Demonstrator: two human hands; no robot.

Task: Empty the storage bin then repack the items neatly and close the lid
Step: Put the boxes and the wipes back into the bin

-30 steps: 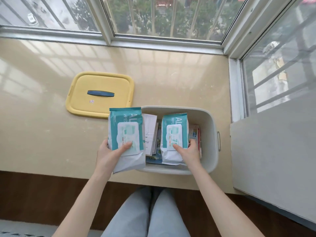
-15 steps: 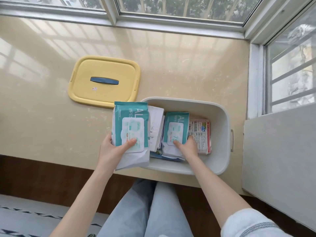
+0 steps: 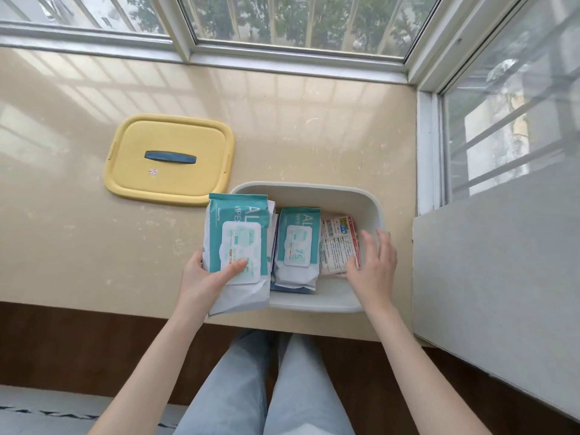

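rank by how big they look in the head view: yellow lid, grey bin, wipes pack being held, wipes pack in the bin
1. grey bin
2. yellow lid
3. held wipes pack, in the left hand
4. wipes pack in the bin
The held pack is nearer the camera, so both packs may truly match.

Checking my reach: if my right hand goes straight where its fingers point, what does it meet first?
Probably the far inner wall of the grey bin; the right hand points away from you, beside the printed packet. Height unclear.
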